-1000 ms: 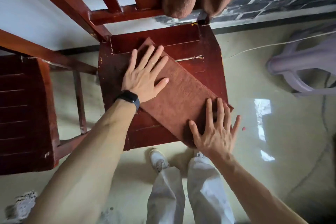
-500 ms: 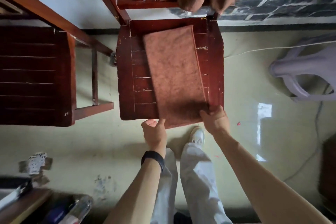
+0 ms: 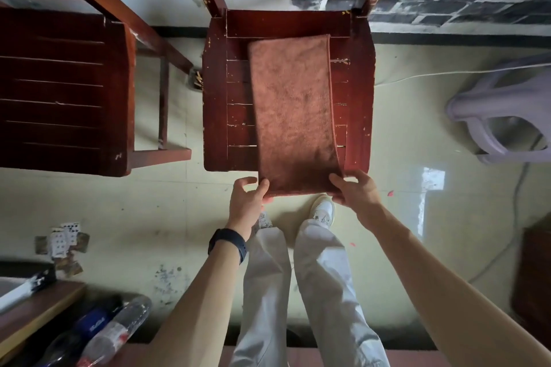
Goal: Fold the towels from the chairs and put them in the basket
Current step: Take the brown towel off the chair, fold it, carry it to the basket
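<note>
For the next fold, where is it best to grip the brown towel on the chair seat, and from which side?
Take the towel by the two corners of its near short edge, coming from the front of the chair seat. That end overhangs the seat's front edge and curls up, so fingers can get under it. The left hand and right hand pinch those corners.
</note>
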`<state>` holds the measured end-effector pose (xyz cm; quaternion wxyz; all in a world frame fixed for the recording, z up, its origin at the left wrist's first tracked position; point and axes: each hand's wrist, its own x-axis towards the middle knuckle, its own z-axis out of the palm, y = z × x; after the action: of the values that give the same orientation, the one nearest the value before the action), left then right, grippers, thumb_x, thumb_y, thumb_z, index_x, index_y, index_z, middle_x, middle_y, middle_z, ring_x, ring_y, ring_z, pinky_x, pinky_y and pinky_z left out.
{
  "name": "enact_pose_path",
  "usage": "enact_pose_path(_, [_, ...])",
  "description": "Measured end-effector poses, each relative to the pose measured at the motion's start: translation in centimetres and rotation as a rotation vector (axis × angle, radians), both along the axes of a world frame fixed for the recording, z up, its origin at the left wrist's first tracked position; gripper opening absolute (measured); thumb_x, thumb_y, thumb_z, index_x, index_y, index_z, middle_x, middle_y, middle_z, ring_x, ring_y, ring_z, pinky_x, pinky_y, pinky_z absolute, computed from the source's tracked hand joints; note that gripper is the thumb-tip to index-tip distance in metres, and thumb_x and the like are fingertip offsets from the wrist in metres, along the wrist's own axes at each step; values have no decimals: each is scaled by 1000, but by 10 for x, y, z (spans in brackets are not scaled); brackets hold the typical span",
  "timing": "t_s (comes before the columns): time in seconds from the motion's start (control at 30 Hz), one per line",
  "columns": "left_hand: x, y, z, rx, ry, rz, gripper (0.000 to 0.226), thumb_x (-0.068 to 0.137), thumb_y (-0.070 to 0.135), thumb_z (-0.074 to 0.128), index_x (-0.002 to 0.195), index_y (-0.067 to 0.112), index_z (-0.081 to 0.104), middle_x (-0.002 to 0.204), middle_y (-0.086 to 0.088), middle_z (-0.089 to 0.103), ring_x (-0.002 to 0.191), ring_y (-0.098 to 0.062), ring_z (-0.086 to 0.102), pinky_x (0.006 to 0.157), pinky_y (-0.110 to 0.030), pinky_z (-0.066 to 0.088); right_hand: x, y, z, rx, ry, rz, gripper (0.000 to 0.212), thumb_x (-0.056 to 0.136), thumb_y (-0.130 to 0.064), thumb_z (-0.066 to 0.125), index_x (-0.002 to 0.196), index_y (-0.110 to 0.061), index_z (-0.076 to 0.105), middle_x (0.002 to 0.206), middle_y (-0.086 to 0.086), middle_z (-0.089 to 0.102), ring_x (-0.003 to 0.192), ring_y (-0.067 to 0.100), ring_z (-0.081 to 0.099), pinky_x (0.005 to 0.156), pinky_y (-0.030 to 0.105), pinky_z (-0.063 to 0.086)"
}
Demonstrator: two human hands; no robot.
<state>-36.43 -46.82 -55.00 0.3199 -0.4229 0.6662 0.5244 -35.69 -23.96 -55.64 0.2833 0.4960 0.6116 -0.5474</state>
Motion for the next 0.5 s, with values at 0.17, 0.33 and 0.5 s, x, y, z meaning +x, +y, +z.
enact_pose_path(0.17, [16,-9,6,-91,60,-68,23,92,21,69,105,17,50,85,-7,63,69,-24,69,53,-14,47,28,-4,10,-37,45,-51,23,88,-11,76,104,-18,61,92,25,75,72,27,73,64,31,59])
enact_pose_path(0.33, [22,-21,26,76,-19,-164,12,95,16,61,97,25,69,83,-10,64,54,-17,61,57,-28,44,54,-9,33,20,78,-21,18,92,-16,72,106,-17,62,83,25,74,63,24,74,58,29,59])
enact_pose_path(0.5, [-13,-37,49,264,-73,-339,37,79,10,58,102,32,77,68,-2,59,66,-17,58,63,-26,40,31,0,50,45,220,107,23,95,-21,68,113,-34,63,75,10,77,65,26,76,65,34,62])
